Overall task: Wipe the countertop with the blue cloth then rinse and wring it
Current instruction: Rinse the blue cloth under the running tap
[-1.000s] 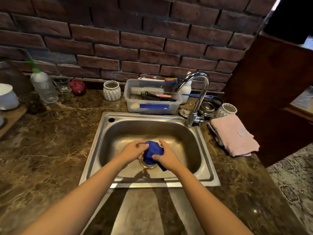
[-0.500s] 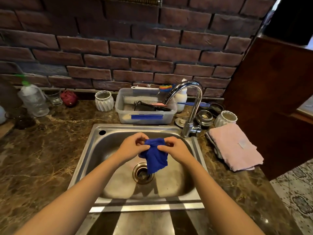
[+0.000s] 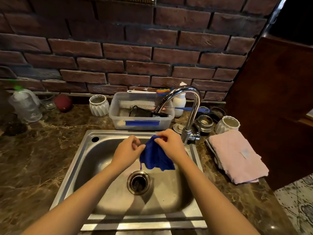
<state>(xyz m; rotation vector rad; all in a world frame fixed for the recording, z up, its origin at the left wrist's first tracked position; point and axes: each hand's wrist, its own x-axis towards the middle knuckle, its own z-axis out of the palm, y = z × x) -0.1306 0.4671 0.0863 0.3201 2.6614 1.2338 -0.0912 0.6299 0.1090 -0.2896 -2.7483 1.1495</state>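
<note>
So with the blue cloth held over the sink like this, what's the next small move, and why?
Probably spread the blue cloth open: right hand pinches its top edge, left hand pinches the adjacent corner, and it hangs bunched above the drain.

Marble countertop (image 3: pixel 42 160) bears tub (image 3: pixel 140 122), pink towel (image 3: pixel 237 156)

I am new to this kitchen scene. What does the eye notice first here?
First, the blue cloth, held above the steel sink by the left hand and right hand. Next, the curved faucet behind it and the pink towel to its right.
</note>
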